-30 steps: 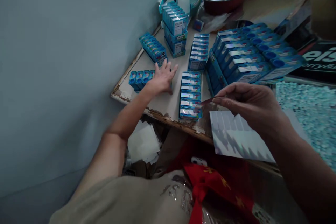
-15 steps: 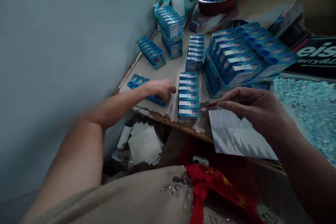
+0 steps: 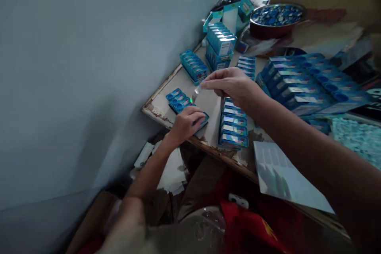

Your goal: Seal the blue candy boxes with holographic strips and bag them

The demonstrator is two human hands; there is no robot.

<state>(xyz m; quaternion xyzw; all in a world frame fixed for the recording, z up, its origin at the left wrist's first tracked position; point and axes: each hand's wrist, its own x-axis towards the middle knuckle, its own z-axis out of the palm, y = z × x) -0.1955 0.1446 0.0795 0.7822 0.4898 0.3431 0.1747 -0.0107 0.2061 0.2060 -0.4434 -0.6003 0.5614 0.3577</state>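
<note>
My left hand [image 3: 185, 123] rests with curled fingers on the near end of a row of small blue boxes [image 3: 181, 102] at the table's left corner. My right hand [image 3: 230, 85] hovers just above that row, its thumb and finger pinching a small shiny sticker [image 3: 195, 94]. The sticker sheet [image 3: 285, 180] lies at the table's near edge, apart from both hands. A column of blue boxes [image 3: 233, 125] stands right of my left hand.
More rows and stacks of blue boxes [image 3: 306, 83] fill the white table [image 3: 159, 105]. A metal bowl [image 3: 275, 18] of blue caps sits at the back. The grey wall stands to the left. White papers [image 3: 171, 168] lie on the floor below the worn table edge.
My right hand left the sticker sheet and moved left with a sticker over the small boxes. My left hand pulled back toward the near end of the row and curled.
</note>
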